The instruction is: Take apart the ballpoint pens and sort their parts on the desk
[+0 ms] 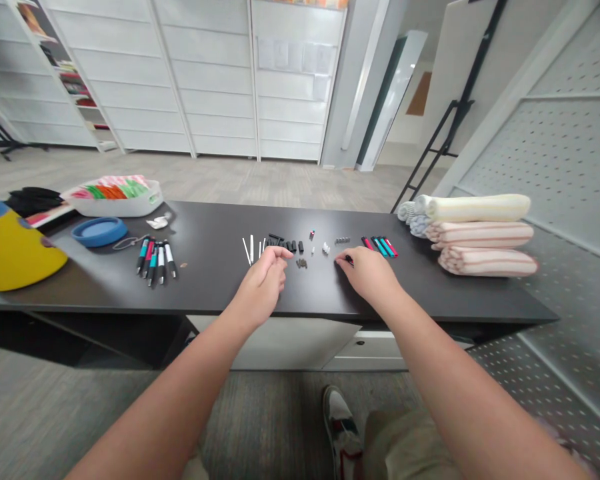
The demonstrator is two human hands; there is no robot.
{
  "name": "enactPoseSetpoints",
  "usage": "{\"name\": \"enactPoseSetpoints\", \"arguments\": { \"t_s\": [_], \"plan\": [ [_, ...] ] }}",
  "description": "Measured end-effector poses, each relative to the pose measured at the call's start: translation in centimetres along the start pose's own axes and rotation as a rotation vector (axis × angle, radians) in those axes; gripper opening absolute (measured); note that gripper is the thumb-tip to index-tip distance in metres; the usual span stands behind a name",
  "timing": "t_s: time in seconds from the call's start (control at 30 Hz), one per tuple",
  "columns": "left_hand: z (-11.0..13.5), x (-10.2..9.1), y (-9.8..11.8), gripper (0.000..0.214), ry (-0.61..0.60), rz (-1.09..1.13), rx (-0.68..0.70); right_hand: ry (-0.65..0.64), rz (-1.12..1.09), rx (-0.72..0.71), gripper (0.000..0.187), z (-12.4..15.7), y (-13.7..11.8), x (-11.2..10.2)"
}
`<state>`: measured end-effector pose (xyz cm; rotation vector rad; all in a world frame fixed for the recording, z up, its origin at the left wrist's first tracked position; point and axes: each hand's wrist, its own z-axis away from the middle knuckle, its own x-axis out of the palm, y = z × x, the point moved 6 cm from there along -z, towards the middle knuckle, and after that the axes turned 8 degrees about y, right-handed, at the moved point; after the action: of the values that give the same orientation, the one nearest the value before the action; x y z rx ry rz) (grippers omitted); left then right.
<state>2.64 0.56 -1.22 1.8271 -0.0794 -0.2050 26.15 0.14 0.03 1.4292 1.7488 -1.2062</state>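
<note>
My left hand [264, 283] is over the desk, index finger reaching right and the other fingers loosely curled; nothing shows in it. Just beyond it lie thin white pen refills [252, 248] and black pen parts [293, 247], partly hidden by the hand. My right hand [370, 273] pinches a small black pen part [349, 259] between thumb and fingertips. Between the hands are small metal pieces [301, 264] and white pieces [326, 248]. Springs [343, 240] lie behind the right hand. Red, teal and black pen barrels [384, 247] are to its right.
Several assembled pens [155, 261] lie on the left of the dark desk [210, 287], near a blue round lid [99, 232] and a white basket [145, 203]. A yellow and blue object [20, 250] stands far left. Rolled towels [485, 233] are stacked at the right.
</note>
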Motion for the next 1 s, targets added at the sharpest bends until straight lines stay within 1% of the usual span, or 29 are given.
{"name": "enactPoseSetpoints", "arguments": {
  "t_s": [0.03,0.1,0.2,0.3,0.47,0.57,0.67,0.8,0.87,1.0],
  "plan": [
    [-0.7,0.4,-0.5,0.017,-0.02,0.099,-0.088,-0.01,0.03,0.006,0.019,-0.2,0.6,0.4],
    [-2.1,1.1,-1.5,0.017,-0.04,0.208,-0.198,-0.001,0.041,-0.003,0.019,-0.7,1.1,1.0],
    [-3.9,1.5,-2.5,0.022,0.001,0.312,-0.247,0.024,0.021,-0.022,0.019,-1.1,1.1,1.5],
    [-4.6,1.5,-3.0,0.022,0.041,0.361,-0.252,0.029,-0.014,-0.004,0.016,-1.3,1.3,1.8],
    [-3.9,0.9,-2.3,0.023,0.068,0.328,-0.194,0.059,-0.092,0.105,0.017,-1.2,2.2,1.7],
    [-3.5,0.9,-1.8,0.028,0.074,0.314,-0.18,0.03,-0.136,0.091,0.009,-1.2,2.1,1.8],
    [-3.4,0.9,-1.7,0.03,0.086,0.337,-0.176,0.043,-0.146,0.066,0.011,-1.2,1.9,1.5],
    [-3.6,1.0,-1.9,0.028,0.071,0.362,-0.176,0.074,-0.181,0.115,0.015,-0.9,2.4,1.0],
    [-3.6,1.1,-2.0,0.025,0.054,0.368,-0.177,0.059,-0.17,0.123,0.015,-0.8,2.5,1.1],
    [-3.7,1.1,-2.0,0.023,0.059,0.376,-0.185,0.018,-0.091,0.084,0.015,-1.0,2.1,1.4]
  ]
}}
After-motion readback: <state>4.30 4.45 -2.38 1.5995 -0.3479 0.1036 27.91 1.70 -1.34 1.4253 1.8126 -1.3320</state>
